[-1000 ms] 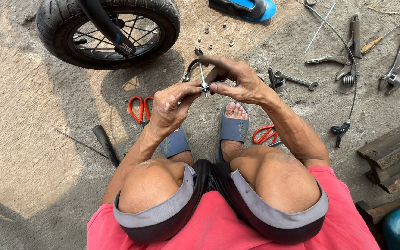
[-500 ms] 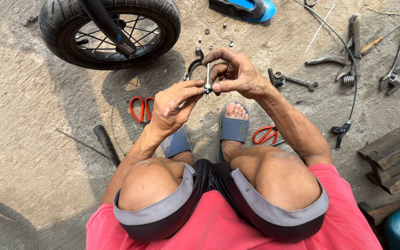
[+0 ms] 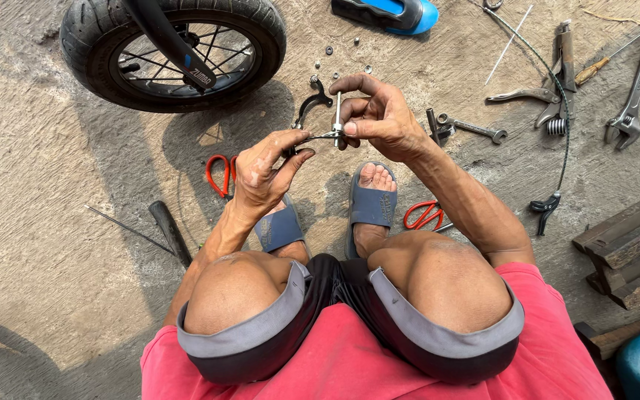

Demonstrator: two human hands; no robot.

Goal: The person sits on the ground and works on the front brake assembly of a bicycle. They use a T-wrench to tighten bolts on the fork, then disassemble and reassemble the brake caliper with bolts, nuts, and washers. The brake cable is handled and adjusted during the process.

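Your right hand (image 3: 383, 118) is closed in a pinch, thumb and fingertips on the short bolt (image 3: 338, 111), which stands roughly upright through the end of the brake arm (image 3: 307, 115). Your left hand (image 3: 264, 167) is half curled, thumb and forefinger pinching the thin metal end of that same assembly from below, just above your sandals (image 3: 370, 204)

To do this well, I'd say:
- keep the left pinch as the anchor, let only the right fingers turn the bolt
- keep the bolt square to the arm; if it tilts, the thread will likely bind
- hold it low and over your feet, so a dropped part lands near you and not in the dust

Loose washers and nuts (image 3: 329, 50) lie on the floor just past the work, near the small wheel (image 3: 172, 52). The combination spanner (image 3: 475, 130) lies near your right wrist, closest tool for final tightening. Pliers (image 3: 550, 96) and adjustable wrench (image 3: 635, 96) lie further right. Red scissors (image 3: 220, 174) sit beside the left hand, a second red-handled pair (image 3: 424, 215) by your right foot
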